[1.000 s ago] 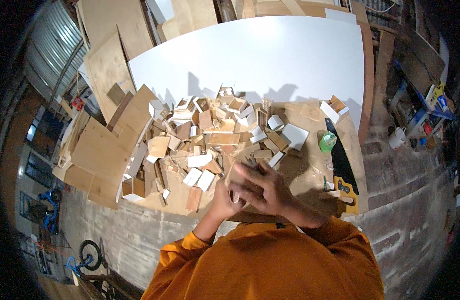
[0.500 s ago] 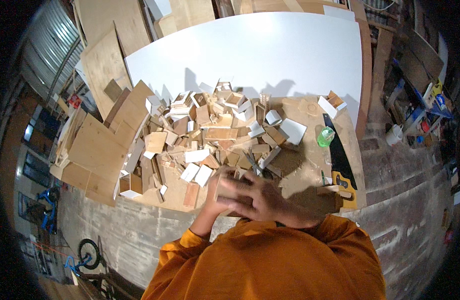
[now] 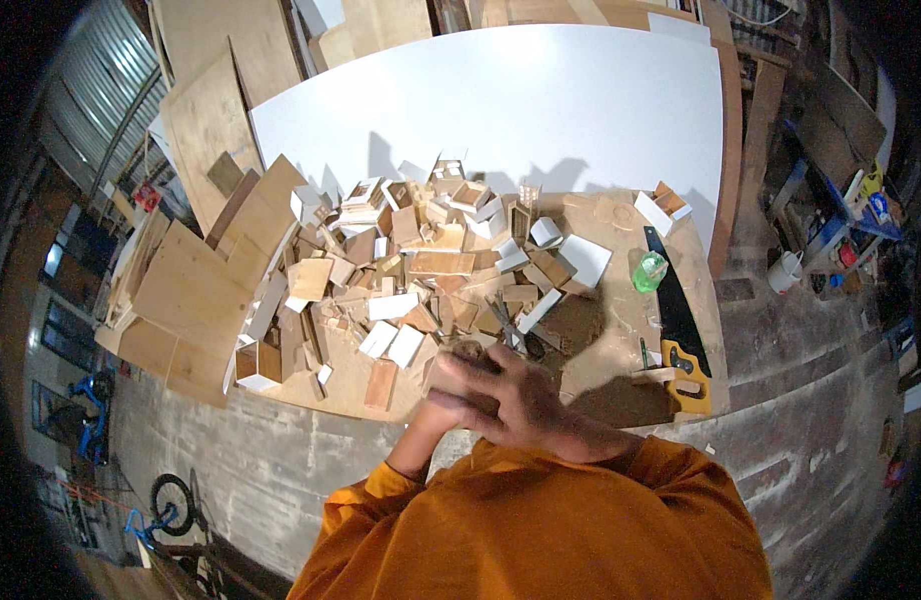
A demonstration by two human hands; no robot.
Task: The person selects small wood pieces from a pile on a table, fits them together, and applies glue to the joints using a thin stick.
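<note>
Close to my chest, at the front edge of the table, I hold a small tan wooden block (image 3: 445,377) between both hands. My left hand (image 3: 445,408) is closed round it from below and the left, mostly covered by the other hand. From the right, my right hand (image 3: 519,398) lies across the block with its fingers bent over it, slightly blurred. Whether anything thin sits under those fingers is hidden. Just beyond the hands, a dark tool that looks like pliers (image 3: 501,318) lies among the wood offcuts (image 3: 441,264).
A handsaw (image 3: 678,310) with a yellow handle lies at the table's right, beside a green-and-clear container (image 3: 650,271). Large plywood pieces (image 3: 186,295) stand at the left edge. A white panel (image 3: 501,110) leans behind the heap. A small open box (image 3: 664,207) stands back right.
My right hand has shifted slightly over the block, and both hands stay together in front of me. The view has tilted a little; the things on the table lie as before.
</note>
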